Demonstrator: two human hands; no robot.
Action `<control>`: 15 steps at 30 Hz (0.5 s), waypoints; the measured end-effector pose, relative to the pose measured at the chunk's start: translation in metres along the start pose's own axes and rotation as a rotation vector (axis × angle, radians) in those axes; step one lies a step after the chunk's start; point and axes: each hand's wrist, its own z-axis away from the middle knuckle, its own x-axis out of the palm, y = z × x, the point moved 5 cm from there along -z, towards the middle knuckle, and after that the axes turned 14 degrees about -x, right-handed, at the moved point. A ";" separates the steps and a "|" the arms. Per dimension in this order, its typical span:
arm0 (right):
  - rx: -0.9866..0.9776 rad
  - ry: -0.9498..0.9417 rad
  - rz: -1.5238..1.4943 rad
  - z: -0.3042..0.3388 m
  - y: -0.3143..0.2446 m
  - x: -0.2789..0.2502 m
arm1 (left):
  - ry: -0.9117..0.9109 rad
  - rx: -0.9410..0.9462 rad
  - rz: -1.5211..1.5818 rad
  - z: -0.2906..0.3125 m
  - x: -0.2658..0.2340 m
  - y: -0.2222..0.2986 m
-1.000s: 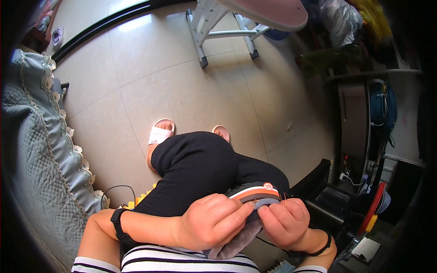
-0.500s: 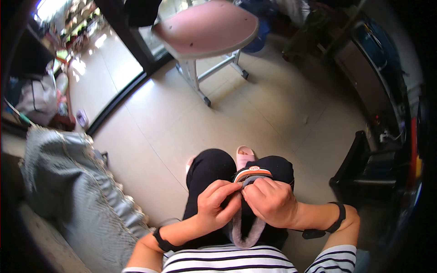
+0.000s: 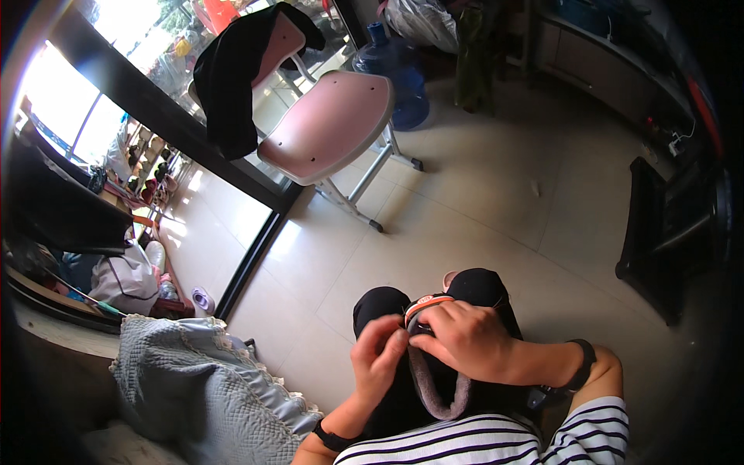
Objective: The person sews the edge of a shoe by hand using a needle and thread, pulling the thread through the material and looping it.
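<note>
On my lap, over black trousers [image 3: 385,303], lies a piece with a fuzzy grey rim [image 3: 446,409] that hangs in a loop toward me. Its far end carries an orange, white and dark striped band [image 3: 422,304] with a small round badge; it looks like a plush-lined slipper upper. My right hand [image 3: 471,339] is closed over the far right side of the rim, just behind the band. Thumb and fingers of my left hand [image 3: 377,355] pinch together at the rim's left side, close to the right fingertips. Whatever lies between those left fingertips is too small to make out.
A pink chair [image 3: 332,128] with a black garment [image 3: 226,89] over its back stands ahead by a sliding door frame [image 3: 252,263]. Behind it is a blue water jug [image 3: 399,81]. A grey quilted cover [image 3: 205,387] drapes at my left; a black stand [image 3: 659,240] is on the right.
My view has turned, so the chair and quilted cover sit farther right and lower. The left fingers have shifted slightly at the rim. The right hand keeps its grip.
</note>
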 end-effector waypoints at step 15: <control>0.580 -0.022 -0.866 0.104 0.062 -0.126 | 0.278 0.830 -0.689 -0.015 -0.011 0.064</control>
